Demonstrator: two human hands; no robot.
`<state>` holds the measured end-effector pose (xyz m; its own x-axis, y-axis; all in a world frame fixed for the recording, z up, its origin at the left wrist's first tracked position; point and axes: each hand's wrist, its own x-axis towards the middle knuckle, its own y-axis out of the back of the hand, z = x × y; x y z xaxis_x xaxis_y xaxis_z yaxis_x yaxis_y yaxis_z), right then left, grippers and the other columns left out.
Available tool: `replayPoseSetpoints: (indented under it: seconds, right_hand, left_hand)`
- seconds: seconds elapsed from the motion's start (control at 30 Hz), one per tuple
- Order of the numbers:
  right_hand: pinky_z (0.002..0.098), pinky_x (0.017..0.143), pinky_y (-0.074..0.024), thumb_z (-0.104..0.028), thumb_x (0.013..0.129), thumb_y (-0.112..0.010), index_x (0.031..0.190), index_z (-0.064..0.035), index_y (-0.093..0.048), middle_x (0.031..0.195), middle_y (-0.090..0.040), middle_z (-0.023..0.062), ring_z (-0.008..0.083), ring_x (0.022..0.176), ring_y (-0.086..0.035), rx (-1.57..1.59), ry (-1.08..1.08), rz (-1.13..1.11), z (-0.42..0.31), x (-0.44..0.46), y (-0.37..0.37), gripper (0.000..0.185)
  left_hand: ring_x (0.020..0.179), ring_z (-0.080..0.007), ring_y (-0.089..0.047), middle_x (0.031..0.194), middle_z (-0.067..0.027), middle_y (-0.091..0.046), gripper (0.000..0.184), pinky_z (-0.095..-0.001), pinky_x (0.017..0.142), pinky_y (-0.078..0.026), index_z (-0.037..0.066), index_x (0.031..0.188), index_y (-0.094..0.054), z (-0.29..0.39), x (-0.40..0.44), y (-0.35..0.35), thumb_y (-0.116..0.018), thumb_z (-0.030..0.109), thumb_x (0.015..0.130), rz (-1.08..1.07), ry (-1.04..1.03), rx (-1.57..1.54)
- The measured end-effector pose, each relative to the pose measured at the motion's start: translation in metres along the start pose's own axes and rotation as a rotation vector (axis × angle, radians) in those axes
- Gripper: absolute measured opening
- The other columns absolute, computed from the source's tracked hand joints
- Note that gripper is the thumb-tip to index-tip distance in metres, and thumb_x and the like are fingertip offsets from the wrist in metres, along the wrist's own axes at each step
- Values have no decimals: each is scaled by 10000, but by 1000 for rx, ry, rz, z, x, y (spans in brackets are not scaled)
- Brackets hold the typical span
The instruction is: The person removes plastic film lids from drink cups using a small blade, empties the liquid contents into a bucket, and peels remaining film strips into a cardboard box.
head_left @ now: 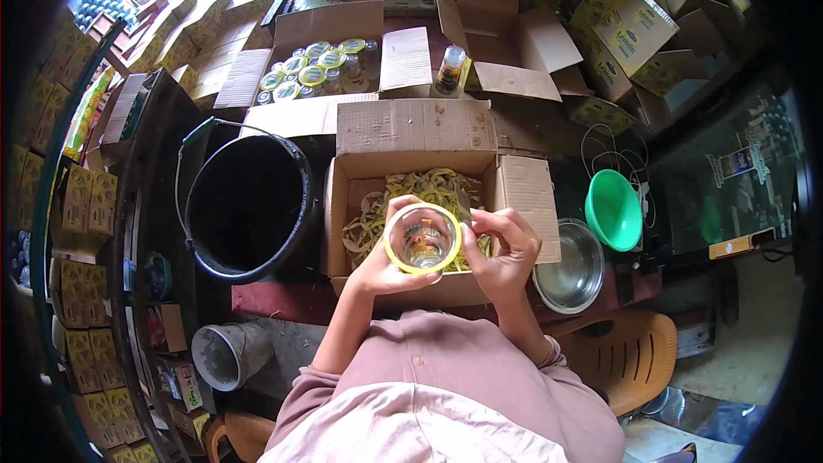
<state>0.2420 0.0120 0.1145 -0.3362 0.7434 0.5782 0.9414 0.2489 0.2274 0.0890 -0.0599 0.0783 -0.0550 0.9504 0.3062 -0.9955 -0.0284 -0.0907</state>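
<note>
Yellow-rimmed, clear round cup (424, 244) is secured in the left hand (377, 270), fingers and thumb wrapped around its side, above an open brown cardboard box (527, 197). The right hand (506, 249) is just beside the rim, thumb and forefinger drawn close together; whether they pinch the narrow dark-green strip (464, 206) there cannot be told. Handling of this cup is judged to be in progress, as it is in hand and not set down. Loose yellow-green strips (429, 180) lie in the box below the grip, taken as a sign of work already done. Beyond the grip, a group of clear containers with yellow tops (313, 75) stands in a second open cardboard box (330, 26); these appear finished, though this is unconfirmed. A clear jar with dark contents or print (449, 69) stands outside that box, its status undetermined. How many pieces remain cannot be established.
</note>
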Motion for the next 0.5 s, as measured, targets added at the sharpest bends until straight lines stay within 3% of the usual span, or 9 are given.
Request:
replayPoseSetpoints:
  seconds: [0.13,0.17,0.27,0.5]
  right_hand:
    - [249,559,-482,62,660,-666,871,-24,-657,693,-599,63,133,615,-603,4,-42,69,0,-3,-1,228]
    - [252,558,-482,59,662,-667,874,-26,-656,692,-599,64,135,614,-604,3,-39,74,-1,-4,0,228]
    - [260,559,-483,43,668,-673,874,-32,-656,691,-600,63,142,615,-607,-72,-11,76,-2,-7,-1,220]
    - [266,566,-492,14,677,-683,870,-48,-663,699,-607,57,153,618,-618,-172,11,98,-5,-8,-6,204]
  left_hand:
    - [1076,-183,-433,1126,-73,-387,689,-313,882,-442,51,1197,-345,-11,0,-1,-752,152,651,110,38,-141]
    - [1073,-175,-449,1126,-79,-407,637,-322,899,-433,55,1200,-353,-12,0,-3,-731,113,691,134,-57,-210]
    - [1077,-179,-463,1129,-89,-428,596,-317,925,-410,56,1212,-353,-17,-1,-5,-701,73,729,211,1,-292]
    - [1175,-229,-409,1277,-133,-364,662,-361,986,-352,-4,1315,-271,-18,-2,-4,-630,68,763,147,31,-378]
